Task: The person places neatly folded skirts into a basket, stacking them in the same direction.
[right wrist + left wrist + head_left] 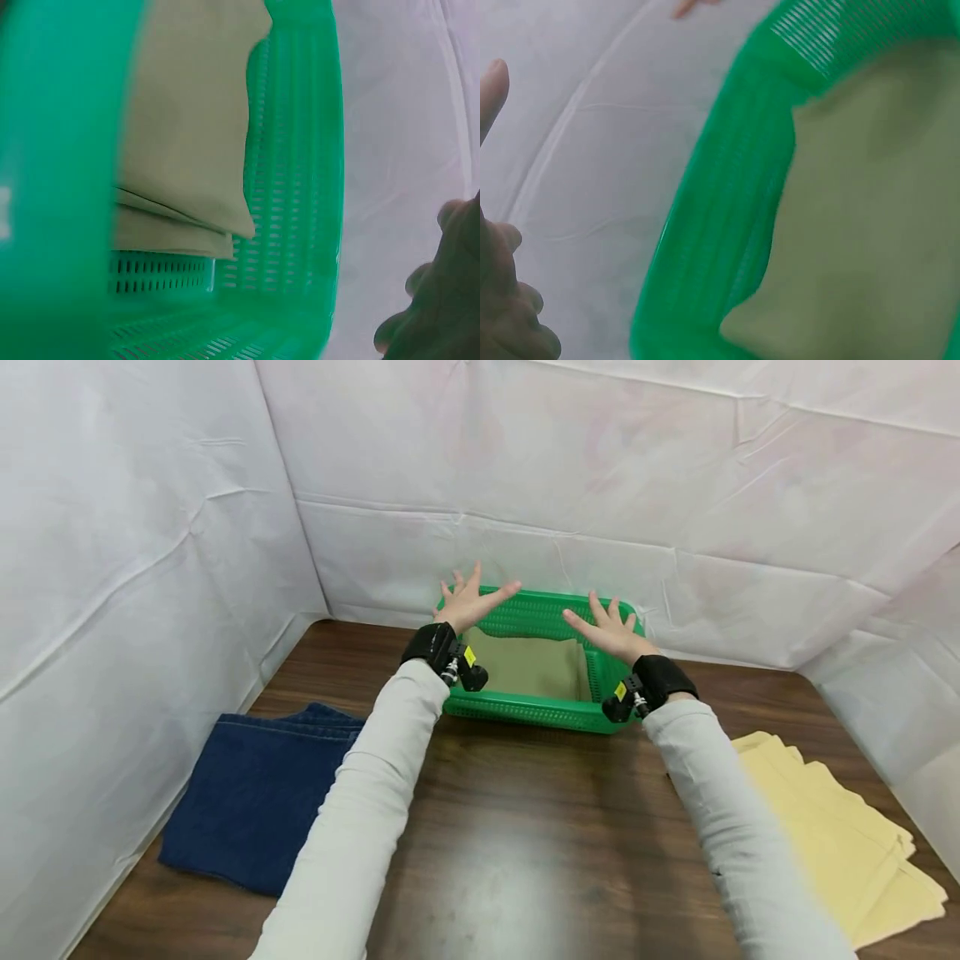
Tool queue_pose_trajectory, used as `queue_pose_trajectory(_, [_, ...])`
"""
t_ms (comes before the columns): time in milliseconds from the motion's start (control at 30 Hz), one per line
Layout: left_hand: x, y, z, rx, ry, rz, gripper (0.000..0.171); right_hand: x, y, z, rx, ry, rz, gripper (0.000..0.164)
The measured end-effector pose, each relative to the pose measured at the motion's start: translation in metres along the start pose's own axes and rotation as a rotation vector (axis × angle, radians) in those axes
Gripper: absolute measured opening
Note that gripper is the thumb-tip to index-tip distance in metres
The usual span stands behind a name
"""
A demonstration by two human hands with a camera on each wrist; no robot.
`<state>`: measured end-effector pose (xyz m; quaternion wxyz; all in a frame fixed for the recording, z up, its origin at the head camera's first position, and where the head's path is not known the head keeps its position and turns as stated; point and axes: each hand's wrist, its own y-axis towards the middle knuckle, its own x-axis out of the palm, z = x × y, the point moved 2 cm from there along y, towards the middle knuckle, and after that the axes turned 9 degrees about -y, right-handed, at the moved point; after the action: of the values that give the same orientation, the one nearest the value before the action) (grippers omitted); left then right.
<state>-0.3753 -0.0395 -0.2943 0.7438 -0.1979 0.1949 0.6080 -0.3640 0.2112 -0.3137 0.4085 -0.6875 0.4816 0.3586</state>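
Note:
A green plastic basket (525, 710) with slotted walls stands at the back of the table. Inside it lies a folded khaki cloth (525, 667), which in the right wrist view shows stacked folded layers along one edge (176, 225). Over the basket's left end my left hand (468, 603) is raised with fingers spread, holding nothing. My right hand (613, 633) hovers above the right end, its fingers also spread and nothing in them. Part of the left hand (510, 300) shows at the edge of the left wrist view, beside the basket's wall (705, 202).
Folded dark blue denim (255, 802) lies at the left of the wooden table (510, 827), partly behind the left sleeve. Several overlapping pale yellow cloths (840, 835) lie at the right, partly covered by the right sleeve. White sheeting (570, 468) walls the back and sides.

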Motion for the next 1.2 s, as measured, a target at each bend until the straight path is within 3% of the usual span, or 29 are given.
queue_pose_trajectory(100, [-0.005, -0.004, -0.007, 0.02, 0.087, 0.023, 0.091, 0.002, -0.003, 0.001, -0.009, -0.045, 0.056, 0.085])
queue_pose_trajectory(200, [-0.013, -0.011, -0.015, 0.037, 0.116, 0.025, 0.092, 0.0, -0.025, -0.014, -0.028, -0.073, 0.077, 0.088])
queue_pose_trajectory(333, [-0.023, -0.021, -0.028, 0.081, 0.146, 0.032, 0.094, 0.008, -0.035, -0.016, -0.047, -0.071, 0.113, 0.087])
queue_pose_trajectory(667, [-0.051, -0.059, -0.061, 0.144, 0.286, 0.033, 0.096, 0.037, -0.065, -0.032, -0.134, -0.136, 0.16, 0.088])
queue_pose_trajectory(900, [-0.07, -0.091, -0.08, 0.146, 0.351, 0.008, 0.096, 0.056, -0.085, -0.042, -0.193, -0.182, 0.178, 0.093])
queue_pose_trajectory(1200, [-0.092, -0.128, -0.107, 0.124, 0.421, 0.043, 0.098, 0.071, -0.103, -0.052, -0.263, -0.238, 0.187, 0.093])
